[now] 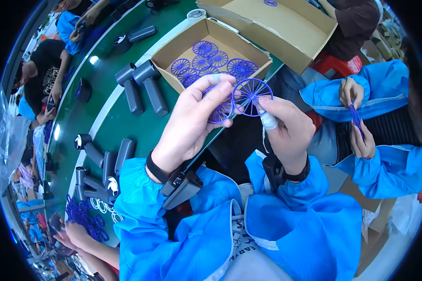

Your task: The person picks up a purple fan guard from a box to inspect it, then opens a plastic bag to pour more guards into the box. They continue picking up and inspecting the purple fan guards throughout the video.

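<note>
Between the thumb and finger of my right hand [290,129] is a purple round grille [253,96] with thin spokes, its face turned up. White tape wraps one finger of that hand. My left hand [187,117] is closed around another purple grille [220,112], partly hidden behind the thumb and fingers. The two rims meet or overlap; I cannot tell whether the left fingers also touch the right-hand grille. Just beyond my hands, a cardboard box [172,43] holds several more purple grilles [202,62].
On the green table [109,122] lie several grey hair-dryer-shaped bodies [150,86]. Purple rings [82,218] and white rings are piled at lower left. A second cardboard box [272,30] stands beyond. At right, a co-worker's hands [354,93] hold a purple grille; other people work across the table.
</note>
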`<state>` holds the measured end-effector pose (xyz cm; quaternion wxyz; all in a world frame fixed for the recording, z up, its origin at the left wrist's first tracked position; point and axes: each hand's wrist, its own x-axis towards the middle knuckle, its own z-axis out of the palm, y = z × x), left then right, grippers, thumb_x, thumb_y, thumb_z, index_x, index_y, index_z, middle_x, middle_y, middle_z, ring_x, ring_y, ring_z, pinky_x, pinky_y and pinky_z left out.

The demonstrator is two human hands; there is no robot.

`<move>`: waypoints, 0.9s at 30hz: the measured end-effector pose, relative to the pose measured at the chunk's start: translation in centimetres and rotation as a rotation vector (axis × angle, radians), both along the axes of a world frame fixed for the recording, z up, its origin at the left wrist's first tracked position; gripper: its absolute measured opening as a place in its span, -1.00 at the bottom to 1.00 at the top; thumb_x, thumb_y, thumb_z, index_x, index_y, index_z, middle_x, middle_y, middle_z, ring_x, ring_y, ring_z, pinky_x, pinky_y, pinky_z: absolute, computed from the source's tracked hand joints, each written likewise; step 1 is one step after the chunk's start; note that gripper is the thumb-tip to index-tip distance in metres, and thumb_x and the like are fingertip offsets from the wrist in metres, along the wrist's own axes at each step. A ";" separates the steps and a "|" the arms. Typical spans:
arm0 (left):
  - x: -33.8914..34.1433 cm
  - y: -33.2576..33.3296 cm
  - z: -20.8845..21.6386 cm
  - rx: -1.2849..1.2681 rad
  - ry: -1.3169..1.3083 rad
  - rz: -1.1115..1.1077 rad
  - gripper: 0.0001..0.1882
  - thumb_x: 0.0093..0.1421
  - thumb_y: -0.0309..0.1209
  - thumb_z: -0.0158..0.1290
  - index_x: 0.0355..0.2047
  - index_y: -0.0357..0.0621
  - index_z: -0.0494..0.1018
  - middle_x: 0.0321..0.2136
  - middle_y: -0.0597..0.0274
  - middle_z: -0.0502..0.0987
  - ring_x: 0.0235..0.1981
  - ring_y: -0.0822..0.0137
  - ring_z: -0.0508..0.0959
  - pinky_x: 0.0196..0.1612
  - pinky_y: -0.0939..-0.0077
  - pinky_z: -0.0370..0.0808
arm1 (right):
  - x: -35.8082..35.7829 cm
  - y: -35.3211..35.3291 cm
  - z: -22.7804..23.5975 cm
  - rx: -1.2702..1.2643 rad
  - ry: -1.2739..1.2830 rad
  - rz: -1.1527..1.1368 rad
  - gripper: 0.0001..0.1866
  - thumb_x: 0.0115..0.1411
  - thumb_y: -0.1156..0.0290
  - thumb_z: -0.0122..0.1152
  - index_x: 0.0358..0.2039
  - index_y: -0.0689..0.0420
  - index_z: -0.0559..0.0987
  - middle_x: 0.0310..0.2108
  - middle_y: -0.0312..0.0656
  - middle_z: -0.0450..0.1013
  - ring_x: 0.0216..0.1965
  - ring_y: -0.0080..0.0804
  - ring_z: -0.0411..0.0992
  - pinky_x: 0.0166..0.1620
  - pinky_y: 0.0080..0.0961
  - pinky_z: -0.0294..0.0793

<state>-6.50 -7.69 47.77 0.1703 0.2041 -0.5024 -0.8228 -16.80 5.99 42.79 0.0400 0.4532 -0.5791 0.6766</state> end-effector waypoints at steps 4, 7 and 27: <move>0.4 -0.2 -0.2 -0.059 0.023 -0.039 -0.75 0.10 -0.50 0.11 -0.21 -0.20 0.36 -0.41 0.28 0.49 -0.46 0.55 0.49 -0.51 0.73 0.40 | 0.3 0.2 0.1 0.094 0.340 -0.119 -0.76 0.03 0.68 0.13 -0.24 0.22 0.50 -0.34 -0.13 0.50 -0.31 -0.47 0.49 -0.27 -0.56 0.52; 0.5 -0.3 -0.5 -0.215 0.041 0.008 -0.75 0.11 -0.51 0.09 -0.20 -0.18 0.33 -0.46 0.28 0.48 -0.45 0.53 0.50 -0.54 0.72 0.39 | 1.0 0.5 0.1 0.125 0.198 -0.095 -0.77 0.01 0.70 0.12 -0.26 0.24 0.51 -0.29 -0.10 0.48 -0.28 -0.43 0.49 -0.25 -0.54 0.52; 0.1 -0.2 -0.1 -0.121 0.015 -0.013 -0.69 0.17 -0.49 -0.02 -0.06 -0.17 0.27 -0.24 0.14 0.49 -0.32 0.42 0.52 -0.35 0.62 0.49 | 0.9 1.0 0.0 0.040 -0.226 0.106 -0.66 0.11 0.66 0.04 -0.06 0.25 0.47 -0.10 -0.02 0.40 -0.19 -0.37 0.46 -0.18 -0.53 0.52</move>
